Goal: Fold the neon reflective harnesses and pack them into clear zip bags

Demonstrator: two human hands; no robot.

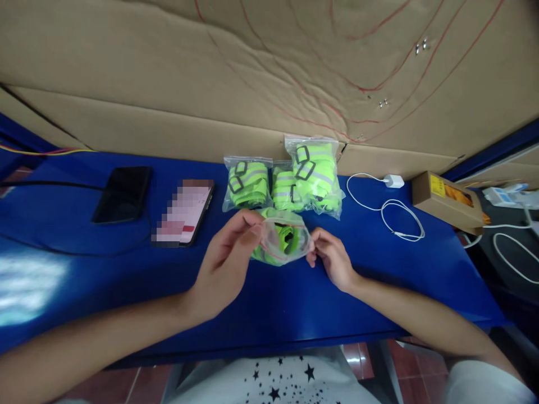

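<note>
A clear zip bag is held up over the blue table, its mouth spread wide and facing me. Inside it lies a rolled neon-green reflective strap. My left hand pinches the bag's left rim between thumb and fingers. At the opposite rim, the fingertips of my right hand are closed on the plastic. Just behind stand several filled bags of the same green straps with black buckles, among them a left bag and a taller right bag.
On the blue table, a phone and a black device with a cable lie to the left. A white charger with a coiled cable and a cardboard box are on the right. A cardboard panel rises behind.
</note>
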